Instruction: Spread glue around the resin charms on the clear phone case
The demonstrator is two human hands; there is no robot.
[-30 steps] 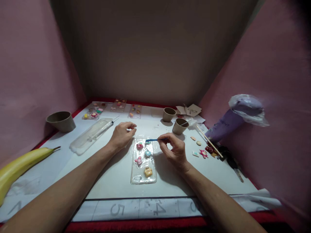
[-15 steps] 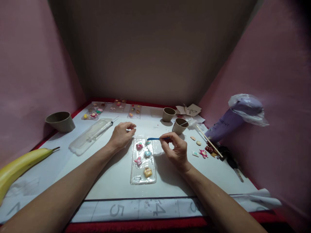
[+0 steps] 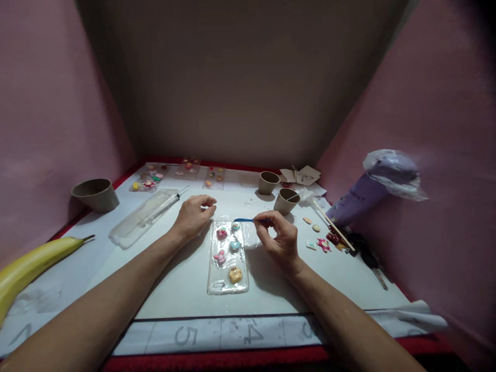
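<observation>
A clear phone case (image 3: 228, 284) lies flat in front of me, with several small charms on it, among them a pink bunny charm (image 3: 220, 257), a yellow toast-like charm (image 3: 235, 275) and a blue charm (image 3: 235, 245). My right hand (image 3: 279, 238) pinches a thin blue stick tool (image 3: 244, 220) between thumb and fingertips. Its tip reaches left to the case's upper right corner, just over a small round teal charm (image 3: 235, 226); contact cannot be made out. Beside the case's upper left corner, my left hand (image 3: 196, 214) rests on the table, fingers loosely curled and apart, holding nothing.
At right lie loose charms (image 3: 324, 245), a wooden stick (image 3: 333, 226) and a purple bag (image 3: 356, 199). Two cups (image 3: 287, 202) stand behind my right hand. A clear case with a syringe (image 3: 145, 217), a larger cup (image 3: 96, 196) and a banana (image 3: 42, 258) are at left. Decorated cases (image 3: 214, 177) lie behind.
The blue tool's tip has shifted very slightly at the case's upper right corner, and the round teal charm shows more clearly. Both hands have stayed nearly still.
</observation>
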